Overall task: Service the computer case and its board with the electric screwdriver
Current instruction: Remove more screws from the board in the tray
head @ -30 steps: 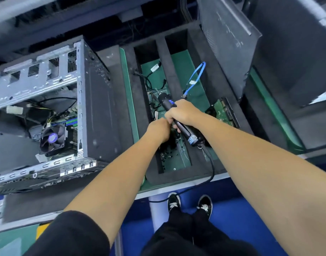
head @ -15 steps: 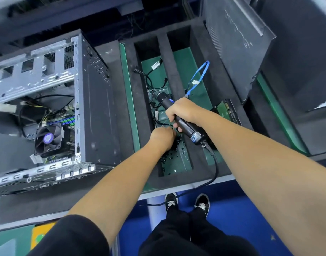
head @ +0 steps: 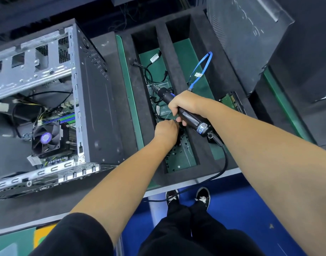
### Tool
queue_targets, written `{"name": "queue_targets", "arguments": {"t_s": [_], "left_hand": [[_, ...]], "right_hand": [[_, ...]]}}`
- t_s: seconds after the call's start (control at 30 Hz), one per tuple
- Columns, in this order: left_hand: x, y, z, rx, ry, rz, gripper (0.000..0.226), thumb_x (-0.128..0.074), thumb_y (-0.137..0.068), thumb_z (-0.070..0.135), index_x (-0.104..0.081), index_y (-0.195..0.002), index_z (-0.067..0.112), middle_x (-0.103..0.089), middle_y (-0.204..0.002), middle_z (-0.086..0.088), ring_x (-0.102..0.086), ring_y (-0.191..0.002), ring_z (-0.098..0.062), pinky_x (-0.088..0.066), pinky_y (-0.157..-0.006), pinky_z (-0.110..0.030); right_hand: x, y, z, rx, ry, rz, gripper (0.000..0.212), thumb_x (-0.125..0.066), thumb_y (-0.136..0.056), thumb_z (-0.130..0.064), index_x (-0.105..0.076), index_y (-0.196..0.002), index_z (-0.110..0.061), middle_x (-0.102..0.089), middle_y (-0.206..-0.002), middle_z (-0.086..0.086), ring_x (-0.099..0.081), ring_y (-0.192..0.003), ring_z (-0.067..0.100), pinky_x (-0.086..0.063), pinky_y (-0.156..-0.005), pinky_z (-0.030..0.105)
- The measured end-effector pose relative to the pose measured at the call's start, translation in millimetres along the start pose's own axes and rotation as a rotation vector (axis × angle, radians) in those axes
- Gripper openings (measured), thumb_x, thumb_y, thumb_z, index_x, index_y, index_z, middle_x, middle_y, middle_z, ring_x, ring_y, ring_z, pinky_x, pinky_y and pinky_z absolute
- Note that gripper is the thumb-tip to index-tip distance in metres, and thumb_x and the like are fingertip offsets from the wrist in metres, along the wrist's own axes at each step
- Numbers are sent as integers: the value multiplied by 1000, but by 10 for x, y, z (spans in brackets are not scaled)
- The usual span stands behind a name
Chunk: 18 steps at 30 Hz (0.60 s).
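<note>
My right hand (head: 184, 104) grips the black electric screwdriver (head: 190, 120), which points up and left over the foam tray (head: 147, 100). Just below it, my left hand (head: 166, 131) reaches down into the tray's middle slot, where several small black screws (head: 178, 152) lie on the green bottom. Its fingers are curled and hidden, so I cannot tell what they hold. The open computer case (head: 95, 100) lies on its side to the left. Inside it I see the board (head: 66, 117) and a black cooler fan (head: 45, 140).
Black cables (head: 149, 71) fill the far end of the middle slot. A blue cable (head: 202, 69) loops over the right slot. A green circuit board (head: 230, 100) sits beside my right forearm. A dark side panel (head: 247, 39) leans at the back right. The screwdriver's cord (head: 219, 170) hangs over the bench edge.
My left hand has moved a little toward me, away from the screwdriver's front, down over the screws. The right hand keeps its grip on the screwdriver. My view has shifted slightly.
</note>
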<state>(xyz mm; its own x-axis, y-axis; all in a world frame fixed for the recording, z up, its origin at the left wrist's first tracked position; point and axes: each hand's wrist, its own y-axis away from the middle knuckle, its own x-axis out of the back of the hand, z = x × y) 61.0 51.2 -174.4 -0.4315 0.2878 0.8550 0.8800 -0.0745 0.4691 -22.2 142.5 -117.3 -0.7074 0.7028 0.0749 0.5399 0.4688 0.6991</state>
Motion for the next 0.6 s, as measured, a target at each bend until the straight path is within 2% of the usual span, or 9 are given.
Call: {"name": "queue_targets", "arguments": {"t_s": [0.2,0.4,0.6], "left_hand": [[-12,-9,35,-32,47,-17,35,-47,-91,6,-49,-125,12,-56,-121,-6,-58,-108,-23,-40,-71,-29],[47,38,-12,33,298,-58,35,-49,-87,4,-47,-122,6,-54,-118,-11,-57,-107,-29,-42,-72,-32],[199,7,-109,94,599,-84,34,-47,-85,5,-47,-118,9,-51,-115,-12,-55,-101,-30,-40,-74,-31]], "right_hand": [[-21,-1,-42,-34,4,27,20,-60,-55,-7,-52,-72,-1,-60,-59,22,-53,-40,28,-48,-45,29],[8,-19,-68,-56,25,8,22,-60,-55,-9,-53,-75,-1,-62,-62,24,-54,-41,28,-48,-45,28],[52,-87,-67,-87,71,-20,29,-64,-49,-15,-60,-74,-1,-67,-67,23,-57,-45,30,-50,-48,30]]}}
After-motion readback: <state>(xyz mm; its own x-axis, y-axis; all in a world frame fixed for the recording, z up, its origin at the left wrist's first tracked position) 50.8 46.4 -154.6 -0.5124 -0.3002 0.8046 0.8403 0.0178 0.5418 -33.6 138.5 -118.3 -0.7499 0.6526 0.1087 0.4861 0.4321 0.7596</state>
